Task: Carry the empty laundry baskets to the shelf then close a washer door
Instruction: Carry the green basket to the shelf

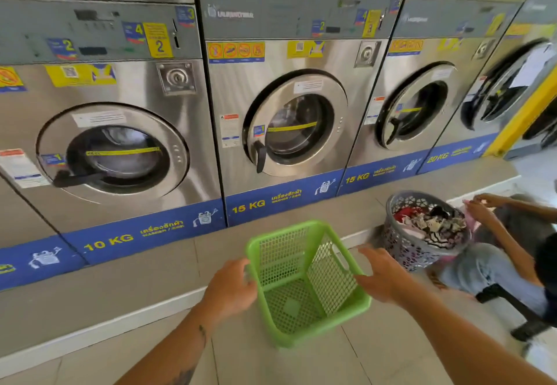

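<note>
An empty green plastic laundry basket (pixel 304 282) with mesh walls is low in the middle of the view, tilted toward me above the tiled floor. My left hand (pixel 232 288) grips its left rim. My right hand (pixel 382 279) is at its right rim, fingers partly spread against the edge. A row of steel front-loading washers stands behind. The 10 KG washer door (pixel 111 152) on the left looks shut. The middle 15 KG washer door (pixel 295 125) stands slightly ajar, as does the door on the washer to its right (pixel 416 107).
A grey round basket (pixel 422 234) full of clothes sits on the raised step (pixel 150 270) in front of the washers. A seated person (pixel 506 252) at the right reaches into it. A yellow post (pixel 524 113) stands at the far right.
</note>
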Demonstrator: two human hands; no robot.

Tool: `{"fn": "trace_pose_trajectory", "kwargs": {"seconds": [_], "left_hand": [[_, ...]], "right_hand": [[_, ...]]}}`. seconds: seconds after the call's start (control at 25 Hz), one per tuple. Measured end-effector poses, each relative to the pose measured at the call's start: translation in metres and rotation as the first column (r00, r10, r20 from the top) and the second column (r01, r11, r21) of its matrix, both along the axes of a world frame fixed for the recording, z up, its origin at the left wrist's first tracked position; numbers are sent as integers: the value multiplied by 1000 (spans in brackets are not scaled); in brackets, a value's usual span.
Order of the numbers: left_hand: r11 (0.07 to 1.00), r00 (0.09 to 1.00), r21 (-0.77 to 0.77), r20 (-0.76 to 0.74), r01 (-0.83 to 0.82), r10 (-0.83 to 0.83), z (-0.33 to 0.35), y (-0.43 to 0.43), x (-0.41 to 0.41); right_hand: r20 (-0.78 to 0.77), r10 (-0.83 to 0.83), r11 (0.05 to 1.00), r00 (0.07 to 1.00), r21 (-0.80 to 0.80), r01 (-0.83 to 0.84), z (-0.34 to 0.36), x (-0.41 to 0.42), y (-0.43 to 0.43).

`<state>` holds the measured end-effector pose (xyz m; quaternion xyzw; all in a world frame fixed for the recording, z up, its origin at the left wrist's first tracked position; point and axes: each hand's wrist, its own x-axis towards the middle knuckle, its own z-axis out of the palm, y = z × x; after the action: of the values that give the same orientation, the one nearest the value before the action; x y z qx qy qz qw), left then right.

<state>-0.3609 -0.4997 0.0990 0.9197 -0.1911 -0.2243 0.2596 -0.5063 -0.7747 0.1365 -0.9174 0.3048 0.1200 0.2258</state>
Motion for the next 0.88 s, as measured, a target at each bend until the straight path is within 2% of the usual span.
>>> {"fn": "trace_pose_trajectory", "kwargs": {"seconds": [0.28,0.4,0.56,0.64,0.88], "left_hand": [[980,998,187,-8,-62,65,-61,-80,59],[941,997,329,48,-75,62,-96,-104,66],[873,997,482,39,-73,61,-165,-127,75],[866,996,494,5,-79,87,-207,-138,80],[858,976,466,110,-216,186,-327,-158,97]], "right_hand": [[-155,49,996,987,83,-37,-85,80,-104],[-224,117,989,968,118,-92,-130,108,-149],[-220,170,985,961,72,-158,-200,139,-199],[-218,188,982,958,63,-178,-243,155,-215],[-149,184,982,972,64,-176,-362,180,-230]]}}
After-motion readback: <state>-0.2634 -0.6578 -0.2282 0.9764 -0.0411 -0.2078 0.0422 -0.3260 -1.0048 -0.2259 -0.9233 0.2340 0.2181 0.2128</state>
